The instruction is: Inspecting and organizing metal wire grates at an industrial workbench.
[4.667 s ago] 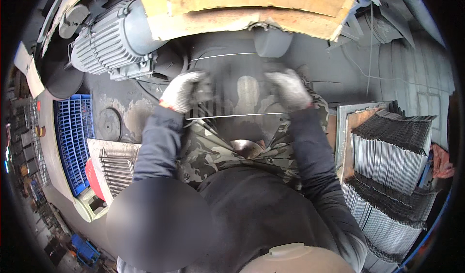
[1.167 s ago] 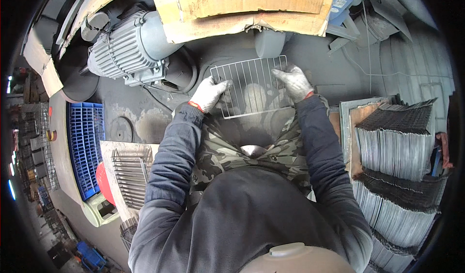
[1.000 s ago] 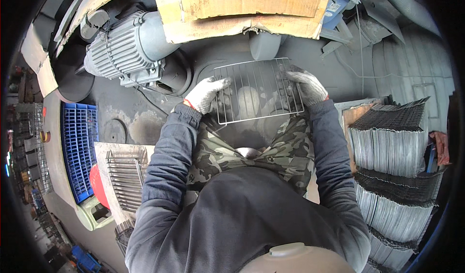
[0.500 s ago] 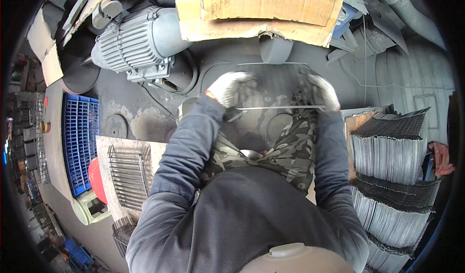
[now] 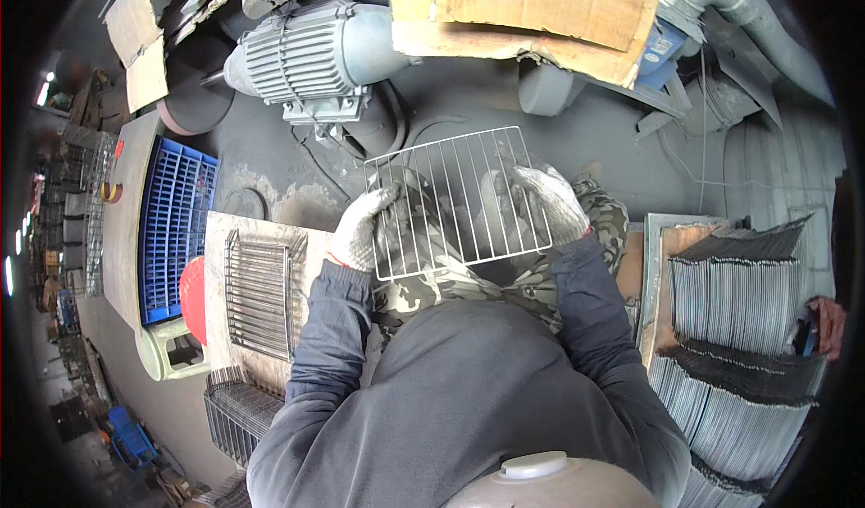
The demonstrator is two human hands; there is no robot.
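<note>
Gripping a wire rack by opposite sides with gloved left hand and right hand, holding it over camouflage trousers, with metal stacks right of both hands.

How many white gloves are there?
2. One white cloth glove is on the left hand; the other white cloth glove is on the right hand. Both hands hold the rectangular silver wire rack. More might be hidden.

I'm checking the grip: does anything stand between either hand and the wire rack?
Only the white gloves; nothing else visible does. The left hand and right hand hold the wire rack by its opposite sides.
</note>
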